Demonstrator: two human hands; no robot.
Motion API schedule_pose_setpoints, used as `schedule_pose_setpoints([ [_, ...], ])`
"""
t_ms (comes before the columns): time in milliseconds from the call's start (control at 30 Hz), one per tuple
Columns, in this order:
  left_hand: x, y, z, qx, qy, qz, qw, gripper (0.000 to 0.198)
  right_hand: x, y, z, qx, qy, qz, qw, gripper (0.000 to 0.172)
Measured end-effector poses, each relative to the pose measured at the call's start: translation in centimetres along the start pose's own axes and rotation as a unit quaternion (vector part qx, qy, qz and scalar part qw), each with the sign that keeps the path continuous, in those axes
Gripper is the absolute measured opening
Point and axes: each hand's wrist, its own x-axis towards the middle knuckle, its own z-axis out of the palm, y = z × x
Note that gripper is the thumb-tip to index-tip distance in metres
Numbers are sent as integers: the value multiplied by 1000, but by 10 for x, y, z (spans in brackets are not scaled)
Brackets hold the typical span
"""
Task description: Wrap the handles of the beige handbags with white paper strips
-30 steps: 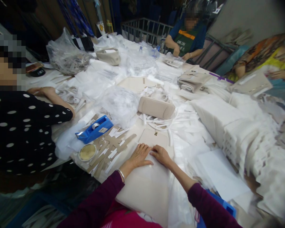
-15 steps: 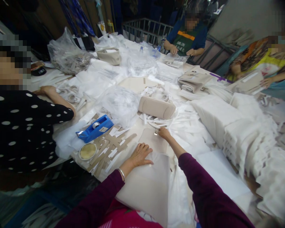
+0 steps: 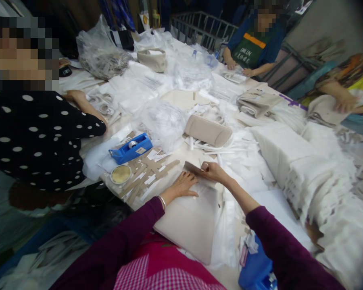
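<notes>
In front of me a flat beige bag [image 3: 187, 229] lies on the table, its lower part under a thin, whitish see-through sheet [image 3: 205, 198]. My left hand [image 3: 183, 186] rests flat on it, fingers spread, near the far edge. Just to the right, my right hand [image 3: 215, 172] pinches the bag's flap [image 3: 193, 167], which stands partly raised from the body. The fingertips behind the flap are hidden. Beyond my hands sits another beige bag [image 3: 208, 131] on its side, with white strips around its base.
At left are a blue tape dispenser [image 3: 132, 148], a round tape roll [image 3: 121, 174] and scattered card strips [image 3: 153, 175]. White padding [image 3: 286, 151] is stacked at right. A second blue dispenser [image 3: 257, 262] is near my right sleeve. Co-workers stand at left, far side and right.
My right hand has lifted the flap, which lay flat with its metal clasp showing; the clasp is now out of sight. My left hand stays on the bag. The view has shifted slightly.
</notes>
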Motion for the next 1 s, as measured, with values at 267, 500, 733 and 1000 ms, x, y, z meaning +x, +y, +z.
schedule_pose_setpoints([
  [267, -15, 1, 11, 6, 6, 8, 1000, 62, -91, -20, 65, -31, 117, -73, 990, 14],
  [500, -40, 4, 18, -43, 10, -93, 995, 86, -109, -21, 90, -112, 114, -92, 983, 18],
  [733, -52, 12, -2, -95, -54, -200, 974, 103, -111, -36, 83, -212, 71, -139, 965, 17],
  [1000, -62, 2, -4, -221, -59, -207, 951, 86, -92, -16, 65, 97, -119, -98, 983, 30],
])
